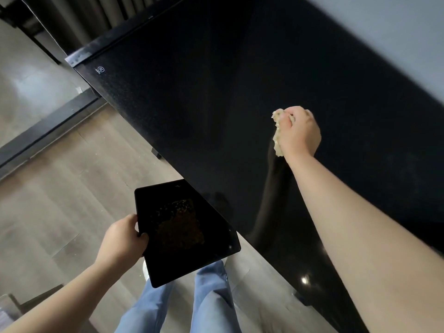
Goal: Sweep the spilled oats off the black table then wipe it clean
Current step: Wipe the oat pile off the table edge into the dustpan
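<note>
The glossy black table (pixel 216 104) runs diagonally across the head view. My right hand (pixel 299 133) grips a bunched pale yellow cloth (pixel 277 131) and holds it down on the table top. My left hand (pixel 122 239) grips the left edge of a black tray (pixel 168 260), held level just below the table's near edge. A patch of brownish oats (pixel 180 224) lies in the tray. I see no loose oats on the table surface around the cloth.
Wooden floor (pixel 60 193) lies to the left and below. My legs in blue jeans (pixel 211 299) stand under the tray. A black rail (pixel 45 131) crosses the floor at left. A grey wall (pixel 396 32) borders the table's far side.
</note>
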`<state>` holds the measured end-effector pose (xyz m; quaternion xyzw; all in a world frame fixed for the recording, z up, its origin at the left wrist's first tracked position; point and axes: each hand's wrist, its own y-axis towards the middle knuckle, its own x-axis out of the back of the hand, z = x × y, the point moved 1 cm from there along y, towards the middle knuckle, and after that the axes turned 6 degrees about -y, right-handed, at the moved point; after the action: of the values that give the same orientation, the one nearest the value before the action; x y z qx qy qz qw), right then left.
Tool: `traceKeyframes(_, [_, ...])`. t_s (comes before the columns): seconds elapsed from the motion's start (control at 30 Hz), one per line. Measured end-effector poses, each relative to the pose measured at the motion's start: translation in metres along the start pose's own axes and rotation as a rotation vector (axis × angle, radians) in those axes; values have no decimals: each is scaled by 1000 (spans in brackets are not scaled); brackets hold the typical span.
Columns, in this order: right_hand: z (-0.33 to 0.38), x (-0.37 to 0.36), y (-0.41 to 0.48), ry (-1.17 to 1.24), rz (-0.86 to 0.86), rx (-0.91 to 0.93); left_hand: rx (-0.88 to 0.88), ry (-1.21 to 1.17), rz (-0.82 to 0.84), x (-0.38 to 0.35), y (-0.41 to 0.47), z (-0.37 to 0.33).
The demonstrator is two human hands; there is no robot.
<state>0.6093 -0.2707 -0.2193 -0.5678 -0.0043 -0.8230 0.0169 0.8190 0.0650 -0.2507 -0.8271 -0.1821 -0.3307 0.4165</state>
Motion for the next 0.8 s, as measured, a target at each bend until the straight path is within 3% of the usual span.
traceKeyframes(0.33, [41, -21, -198, 213, 174, 447, -10, -51, 37, 6, 5, 16])
traceKeyframes(0.43, [37, -14, -242, 329, 147, 317, -42, -42, 60, 13, 9, 21])
traceKeyframes(0.67, [0, 1, -318, 490, -422, -202, -143, -56, 98, 15, 12, 37])
traceKeyframes(0.8, [-15, -11, -332, 479, -574, -359, -192, -19, 126, 12, 18, 48])
